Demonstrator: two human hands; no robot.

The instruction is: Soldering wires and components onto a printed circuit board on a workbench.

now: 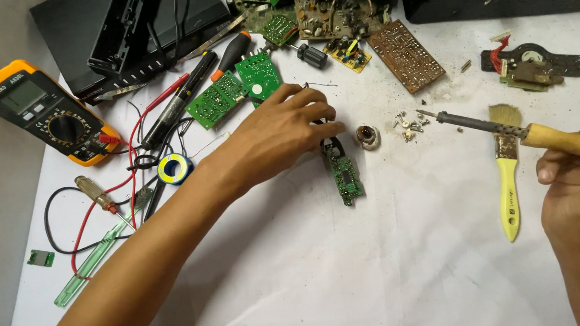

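My left hand (281, 133) reaches across the white sheet, and its fingertips pinch the top end of a narrow green circuit board (344, 175) that lies flat. A small round metal part (367, 137) sits just right of the fingers. My right hand (577, 189) at the right edge grips the wooden handle of a soldering iron (503, 130), whose dark metal tip points left over a cluster of small screws (410, 125). The tip is apart from the narrow board.
A yellow-handled brush (507, 183) lies under the iron. An orange multimeter (45, 111) with red and black leads, a solder spool (174, 168) and screwdrivers (101, 198) sit at the left. Green circuit boards (232, 89), a brown board (405, 55) and a black case (128, 32) crowd the far side.
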